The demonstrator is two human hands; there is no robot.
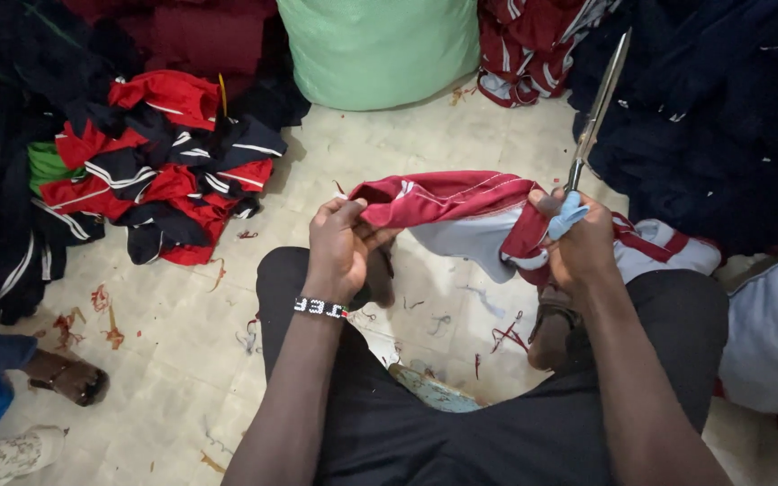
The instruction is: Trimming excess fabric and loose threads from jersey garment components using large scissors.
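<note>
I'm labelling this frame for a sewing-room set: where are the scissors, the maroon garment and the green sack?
scissors [598, 106]: head view, on the closed blades.
maroon garment [443, 196]: head view, on the upper fold between the hands.
green sack [375, 49]: head view, on its front face.

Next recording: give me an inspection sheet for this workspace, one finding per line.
Surface: pale tiled floor, littered with red thread and fabric scraps.
Job's things: maroon and white garment stretched between both hands; scissors with blades pointing up and away.
Clutter: heap of red and navy striped garments at left; dark navy pile at right; green sack at top.
Hands: left hand pinches the garment's edge, beaded bracelet on the wrist; right hand grips garment and scissors together.
Cables: nothing seen.
Surroundings: another person's sandalled foot at lower left.
</note>
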